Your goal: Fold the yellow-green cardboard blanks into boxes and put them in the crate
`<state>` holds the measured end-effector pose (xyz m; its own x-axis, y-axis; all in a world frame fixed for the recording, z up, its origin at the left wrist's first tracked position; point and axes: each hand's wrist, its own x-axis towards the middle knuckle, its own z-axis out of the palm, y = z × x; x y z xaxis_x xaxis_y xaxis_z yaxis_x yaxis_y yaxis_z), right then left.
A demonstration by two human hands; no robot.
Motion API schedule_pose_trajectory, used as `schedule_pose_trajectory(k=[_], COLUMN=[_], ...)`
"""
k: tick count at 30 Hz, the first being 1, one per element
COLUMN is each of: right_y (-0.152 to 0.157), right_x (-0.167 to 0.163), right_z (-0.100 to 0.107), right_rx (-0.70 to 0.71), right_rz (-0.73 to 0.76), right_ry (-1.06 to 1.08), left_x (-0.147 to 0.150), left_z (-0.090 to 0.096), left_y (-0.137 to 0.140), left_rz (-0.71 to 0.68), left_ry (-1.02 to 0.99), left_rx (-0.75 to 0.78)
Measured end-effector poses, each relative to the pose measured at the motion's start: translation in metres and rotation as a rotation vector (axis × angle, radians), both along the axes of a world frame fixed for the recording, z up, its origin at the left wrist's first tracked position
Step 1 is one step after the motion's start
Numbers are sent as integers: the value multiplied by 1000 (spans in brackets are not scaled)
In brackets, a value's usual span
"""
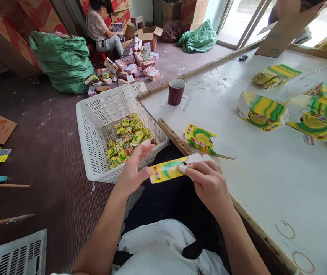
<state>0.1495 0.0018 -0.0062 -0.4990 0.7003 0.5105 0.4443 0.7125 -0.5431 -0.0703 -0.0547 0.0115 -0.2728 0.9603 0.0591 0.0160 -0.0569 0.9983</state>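
My right hand pinches a flat yellow and green printed carton near its white-flapped end, above my lap. White coverings wrap some of my fingertips. My left hand is at the carton's other end, its fingers raised and apart, the thumb close against the edge; I cannot tell whether it touches. Just beyond that hand stands a white plastic basket holding many small folded yellow and green boxes. On the table edge to the right lies a small stack of flat cartons.
A maroon cup, more carton stacks and rubber bands are on the white table. A wooden strip edges it. Across the floor, a seated person is beside piled boxes and a green sack.
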Motion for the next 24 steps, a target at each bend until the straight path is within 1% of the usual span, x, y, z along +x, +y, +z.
schedule_pose_trajectory(k=[2, 4, 5, 6, 7, 8, 10, 11, 12, 15, 16, 18, 21, 22, 24], right_y=[-1, -5, -7, -9, -12, -15, -24, -28, -32, -37, -35, -25, -4, 1, 6], right_x=[-2, -8, -11, -14, -17, -21, -28, -33, -37, -44, -43, -36, -20, -16, -14], right_z=[4, 6, 6, 5, 3, 1, -5, -7, -9, -11, -10, -5, 1, 2, 0], right_rx=[55, 76, 87, 94, 94, 87, 21, -51, -157, -554, -648, -745, -854, -924, -1119], right_rz=[75, 147, 151, 123, 60, -29, -203, -248, -256, -184, -177, -176, -117, -91, -51], right_ry=[-57, -49, -18, 30, 95, 170, 325, 405, 490, 738, 795, 822, 758, 756, 797], left_x=[2, 12, 18, 25, 32, 38, 48, 51, 53, 53, 52, 49, 46, 47, 50], left_z=[8, 10, 9, 7, 4, 1, -4, -6, -8, -12, -13, -16, -21, -22, -24], left_y=[0, 2, 3, 5, 6, 7, 7, 7, 7, 8, 8, 8, 6, 4, 1], left_rz=[-128, -242, -276, -287, -266, -217, -80, -22, 21, 64, 62, 27, -91, -124, -152], left_ry=[229, 415, 474, 509, 529, 540, 533, 513, 484, 433, 448, 508, 551, 542, 502], left_rx=[-119, -236, -264, -278, -287, -297, -332, -345, -346, -291, -262, -194, -86, -59, -24])
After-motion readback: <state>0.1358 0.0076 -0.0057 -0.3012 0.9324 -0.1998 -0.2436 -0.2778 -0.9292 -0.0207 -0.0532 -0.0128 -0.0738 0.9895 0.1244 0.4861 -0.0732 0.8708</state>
